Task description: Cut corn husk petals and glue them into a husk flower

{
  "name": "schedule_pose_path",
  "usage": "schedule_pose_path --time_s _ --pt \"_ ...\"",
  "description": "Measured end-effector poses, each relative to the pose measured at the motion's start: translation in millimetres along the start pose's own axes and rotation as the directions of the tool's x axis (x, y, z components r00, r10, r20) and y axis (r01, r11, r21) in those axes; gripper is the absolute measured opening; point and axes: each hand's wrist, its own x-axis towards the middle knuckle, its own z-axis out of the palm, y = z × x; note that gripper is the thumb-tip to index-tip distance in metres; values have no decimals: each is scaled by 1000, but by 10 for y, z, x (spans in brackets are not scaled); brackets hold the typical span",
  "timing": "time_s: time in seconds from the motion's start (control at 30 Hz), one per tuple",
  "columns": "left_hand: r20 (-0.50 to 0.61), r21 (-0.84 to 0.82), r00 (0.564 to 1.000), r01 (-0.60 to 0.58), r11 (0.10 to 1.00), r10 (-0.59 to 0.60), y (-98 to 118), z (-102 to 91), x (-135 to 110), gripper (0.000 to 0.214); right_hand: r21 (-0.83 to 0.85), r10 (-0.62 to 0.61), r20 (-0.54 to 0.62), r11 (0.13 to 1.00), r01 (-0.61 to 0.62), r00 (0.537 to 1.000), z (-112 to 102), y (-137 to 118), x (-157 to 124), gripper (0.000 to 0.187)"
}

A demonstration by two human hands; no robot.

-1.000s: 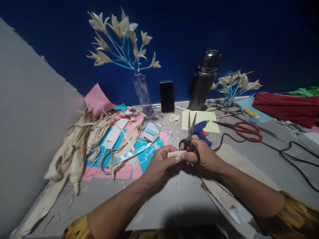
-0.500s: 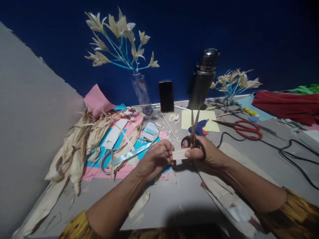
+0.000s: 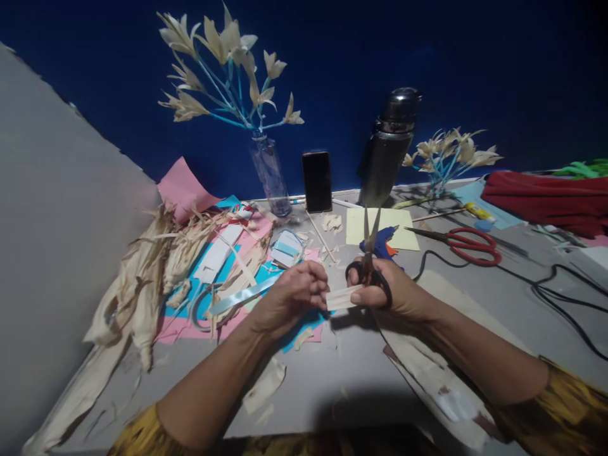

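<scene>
- Pale strip [image 3: 342, 297] is pinched between left hand [image 3: 289, 294] fingers and right hand [image 3: 396, 294] thumb, in front of the phone [image 3: 316, 182].
- Scissors [image 3: 369, 253] on right fingers point up; cutting needs blades lowered.

Husk pile [image 3: 142, 285] lies at the left of the counter [image 3: 342, 386], atop loose paper sheets [image 3: 183, 329]. Along the wall behind, left to right: vase [image 3: 270, 177], phone [image 3: 316, 182], flask [image 3: 387, 152], flower bunch [image 3: 446, 155]. Glue gun [image 3: 382, 244] lies before the flask on a note sheet [image 3: 354, 228]; spare scissors [image 3: 468, 244] to its right, cloth [image 3: 546, 202] beyond. Centre front, left hand [image 3: 289, 294] and right hand [image 3: 396, 294] meet on a strip [image 3: 342, 297], held scissors [image 3: 369, 234] in the right.
</scene>
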Motion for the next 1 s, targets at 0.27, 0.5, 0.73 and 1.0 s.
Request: schedule_pose_path --time_s 0.27,0.5,0.73,1.0 --pt "-128 220 989 106 970 -79 -311 124 -17 29 27 30 -14 999 -29 999 111 11 -25 37" --pt "78 -53 997 10 999 -6 -93 -20 17 35 138 8 -55 990 0 998 90 -30 -26 39" --pt "-54 169 994 99 981 -91 -261 80 -1 30 106 39 -42 994 -34 998 113 -12 -15 42" --pt "75 -22 997 -1 1000 3 -106 -2 11 30 153 -13 -82 988 26 997 78 -5 -6 37"
